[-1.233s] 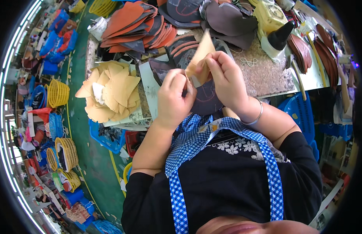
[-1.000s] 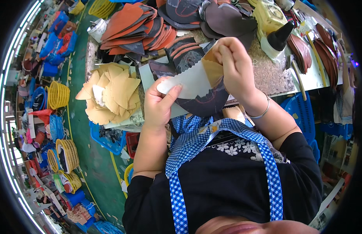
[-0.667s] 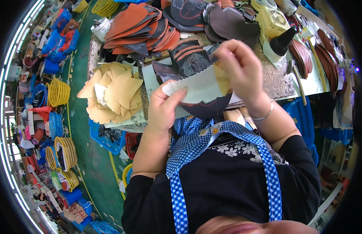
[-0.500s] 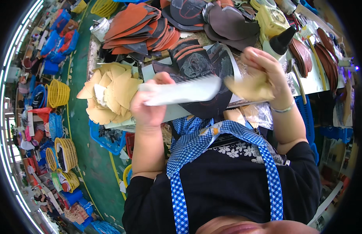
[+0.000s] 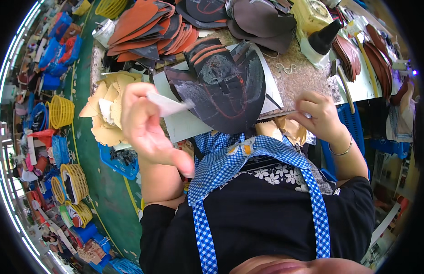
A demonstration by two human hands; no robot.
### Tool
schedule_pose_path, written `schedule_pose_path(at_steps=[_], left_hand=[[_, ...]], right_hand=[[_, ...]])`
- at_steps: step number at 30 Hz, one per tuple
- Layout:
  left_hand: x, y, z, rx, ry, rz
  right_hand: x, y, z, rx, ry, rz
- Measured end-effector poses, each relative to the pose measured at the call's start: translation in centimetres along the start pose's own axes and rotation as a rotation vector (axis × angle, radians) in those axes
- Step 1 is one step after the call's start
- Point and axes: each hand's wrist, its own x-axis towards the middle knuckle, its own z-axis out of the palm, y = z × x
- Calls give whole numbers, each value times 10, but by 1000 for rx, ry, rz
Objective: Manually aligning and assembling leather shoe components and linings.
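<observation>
My left hand (image 5: 143, 121) is raised at the left front of the workbench, its thumb stretched out. Pinched by its fingers is a thin white sheet piece (image 5: 166, 105), seen nearly edge-on and blurred. My right hand (image 5: 319, 114) hovers at the bench's front edge, fingers curled but apart, with nothing visible in them. Just below it lie tan pieces with toothed edges (image 5: 289, 130), partly hidden by the apron. Between my hands, a dark rounded leather piece (image 5: 244, 102) lies with other dark pieces over a white sheet (image 5: 177, 125). Behind my left hand is a pile of tan cut pieces (image 5: 102, 121).
Stacks of orange-and-black pieces (image 5: 141, 27) and dark brown pieces (image 5: 262, 23) line the bench's back. A black-nozzled bottle (image 5: 324, 39) stands back right beside a yellowish container (image 5: 310, 16). A blue basket (image 5: 116, 162) sits below the left edge; yellow baskets (image 5: 61, 112) stand farther left.
The tan piece has left my right hand, which has dropped to the bench's front edge. My left hand has moved left and turned, still holding the white piece.
</observation>
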Motion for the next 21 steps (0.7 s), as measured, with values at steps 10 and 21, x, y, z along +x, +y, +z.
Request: schedule_pose_path(at_steps=[10, 21], left_hand=[[-4, 27, 55, -185, -222, -141], [-53, 6, 45, -392, -61, -914]], right_hand=[[60, -53, 41, 1168, 198, 95], [41, -42, 68, 956, 154, 351]])
